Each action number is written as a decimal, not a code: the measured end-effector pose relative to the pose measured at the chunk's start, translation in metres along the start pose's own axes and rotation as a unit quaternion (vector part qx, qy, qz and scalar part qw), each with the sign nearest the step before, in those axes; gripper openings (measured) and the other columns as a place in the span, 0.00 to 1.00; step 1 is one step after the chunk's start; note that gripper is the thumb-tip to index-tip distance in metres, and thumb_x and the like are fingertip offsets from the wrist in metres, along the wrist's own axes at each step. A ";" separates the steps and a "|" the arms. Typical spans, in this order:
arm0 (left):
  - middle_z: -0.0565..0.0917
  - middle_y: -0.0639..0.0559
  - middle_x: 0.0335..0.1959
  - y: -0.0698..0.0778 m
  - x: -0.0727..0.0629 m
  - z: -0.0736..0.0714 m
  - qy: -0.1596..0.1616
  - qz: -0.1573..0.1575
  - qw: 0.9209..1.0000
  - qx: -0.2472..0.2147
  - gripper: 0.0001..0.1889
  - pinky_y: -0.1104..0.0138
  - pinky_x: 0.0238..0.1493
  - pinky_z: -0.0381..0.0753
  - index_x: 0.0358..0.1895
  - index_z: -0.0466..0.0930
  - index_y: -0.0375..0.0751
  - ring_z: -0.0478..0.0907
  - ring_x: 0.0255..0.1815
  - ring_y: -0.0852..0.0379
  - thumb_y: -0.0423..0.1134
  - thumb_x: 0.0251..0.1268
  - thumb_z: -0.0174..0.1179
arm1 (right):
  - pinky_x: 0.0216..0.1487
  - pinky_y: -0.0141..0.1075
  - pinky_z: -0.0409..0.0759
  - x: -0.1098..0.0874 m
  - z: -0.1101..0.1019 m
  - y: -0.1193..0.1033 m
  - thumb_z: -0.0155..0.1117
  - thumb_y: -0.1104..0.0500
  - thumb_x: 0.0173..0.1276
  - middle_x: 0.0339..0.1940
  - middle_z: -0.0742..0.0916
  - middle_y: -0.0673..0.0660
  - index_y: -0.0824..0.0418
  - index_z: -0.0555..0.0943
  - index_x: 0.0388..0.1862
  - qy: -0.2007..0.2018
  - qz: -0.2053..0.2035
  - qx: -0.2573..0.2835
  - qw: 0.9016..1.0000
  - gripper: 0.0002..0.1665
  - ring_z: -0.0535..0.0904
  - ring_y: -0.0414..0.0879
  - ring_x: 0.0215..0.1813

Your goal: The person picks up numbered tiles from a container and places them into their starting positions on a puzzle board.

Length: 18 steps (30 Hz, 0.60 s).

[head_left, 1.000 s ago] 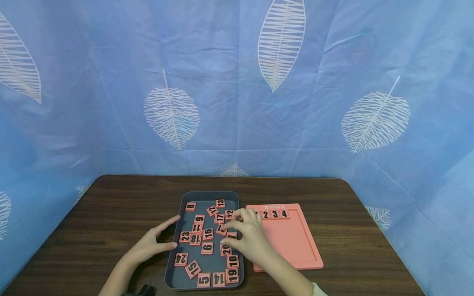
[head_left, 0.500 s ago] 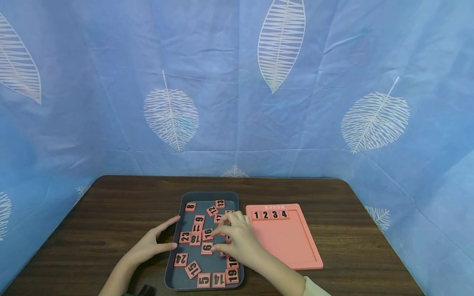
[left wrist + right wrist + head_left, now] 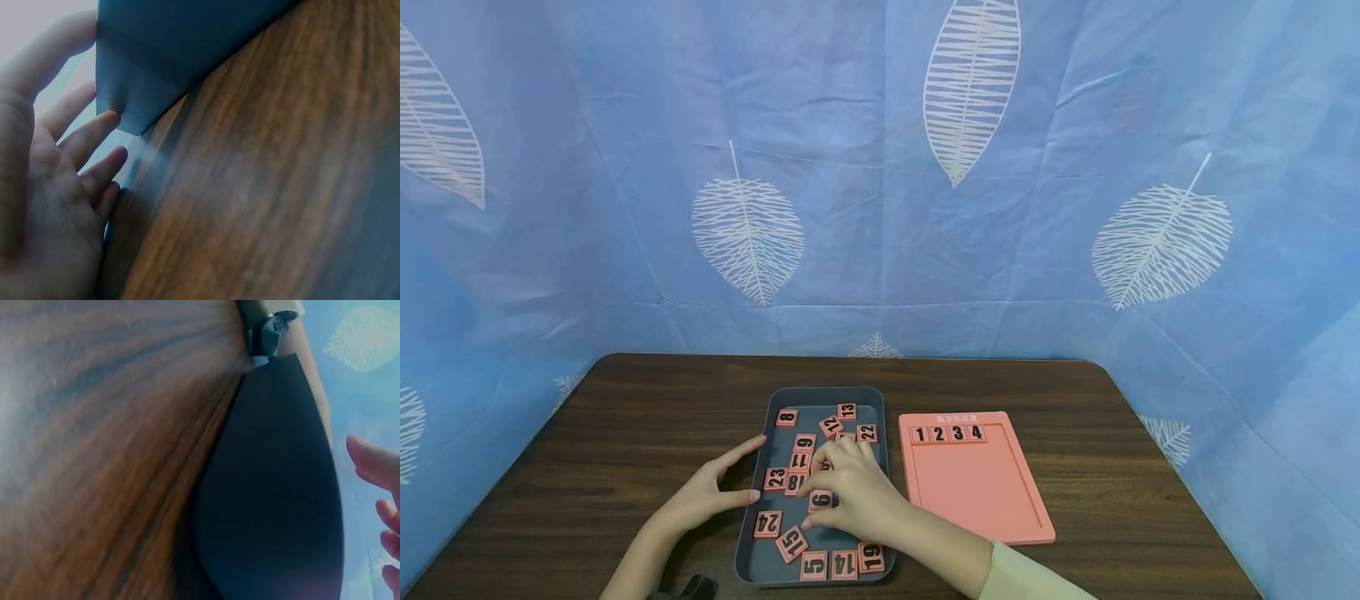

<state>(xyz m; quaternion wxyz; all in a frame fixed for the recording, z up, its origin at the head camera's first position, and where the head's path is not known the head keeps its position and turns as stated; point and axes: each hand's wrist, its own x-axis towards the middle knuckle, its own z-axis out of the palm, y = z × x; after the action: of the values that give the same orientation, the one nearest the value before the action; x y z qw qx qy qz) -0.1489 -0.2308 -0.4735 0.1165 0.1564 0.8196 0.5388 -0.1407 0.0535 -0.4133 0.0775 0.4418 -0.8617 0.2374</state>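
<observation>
My left hand (image 3: pixel 703 496) stays at the left side of a dark grey tray (image 3: pixel 743 546), fingers spread and fingertips at its wall. The left wrist view shows those fingers against the tray wall (image 3: pixel 169 62). Over the middle of the tray hovers my right hand (image 3: pixel 861 492), thumb and forefinger apart around a pink number tile marked 6 (image 3: pixel 821 500). Several other tiles lie beneath that hand, partly hidden. Tile 15 (image 3: pixel 792 544) and tile 18 (image 3: pixel 795 482) are close to its fingertips. In the right wrist view, its fingers (image 3: pixel 375 465) show above the tray's outer wall (image 3: pixel 269 487).
To the right of the tray lies a pink board (image 3: pixel 977 492) with tiles 1, 2, 3 and 4 (image 3: pixel 976 432) in a row along its top. The wooden table (image 3: pixel 647 417) backs onto a blue leaf-patterned curtain (image 3: pixel 850 208). A black device (image 3: pixel 698 587) sits near the left wrist.
My right hand has moved left and slightly down across the tray, from near the right rim to its middle. Tile 22 and the board's row are uncovered. The left hand stays put.
</observation>
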 end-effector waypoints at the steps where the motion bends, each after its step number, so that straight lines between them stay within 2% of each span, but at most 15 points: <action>1: 0.55 0.37 0.74 0.000 0.000 0.000 0.000 0.001 1.000 0.000 0.38 0.31 0.59 0.53 0.75 0.58 0.49 0.47 0.72 0.30 0.38 0.62 0.65 | 0.46 0.34 0.59 0.000 0.001 0.001 0.74 0.42 0.51 0.43 0.72 0.42 0.44 0.87 0.42 -0.004 -0.001 0.001 1.000 0.19 0.61 0.37 0.44; 13: 0.55 0.37 0.74 0.003 -0.003 0.004 0.003 -0.005 1.000 0.002 0.38 0.31 0.59 0.53 0.75 0.58 0.48 0.46 0.72 0.29 0.39 0.62 0.65 | 0.53 0.41 0.62 -0.003 0.002 0.022 0.74 0.44 0.52 0.44 0.73 0.40 0.41 0.87 0.46 -0.066 0.015 0.040 0.997 0.20 0.64 0.39 0.48; 18: 0.55 0.37 0.74 0.004 -0.003 0.005 0.007 -0.009 1.000 -0.002 0.38 0.32 0.60 0.53 0.75 0.58 0.49 0.45 0.72 0.30 0.39 0.61 0.66 | 0.56 0.43 0.62 -0.006 0.000 0.032 0.75 0.45 0.52 0.43 0.72 0.40 0.41 0.86 0.46 -0.077 0.011 0.059 0.995 0.20 0.63 0.39 0.48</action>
<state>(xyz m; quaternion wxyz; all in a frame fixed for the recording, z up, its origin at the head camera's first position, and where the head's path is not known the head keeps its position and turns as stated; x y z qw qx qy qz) -0.1441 -0.2262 -0.4721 0.1157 0.1452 0.8208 0.5402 -0.1627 0.0740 -0.4265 -0.0178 0.4527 -0.8544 0.2544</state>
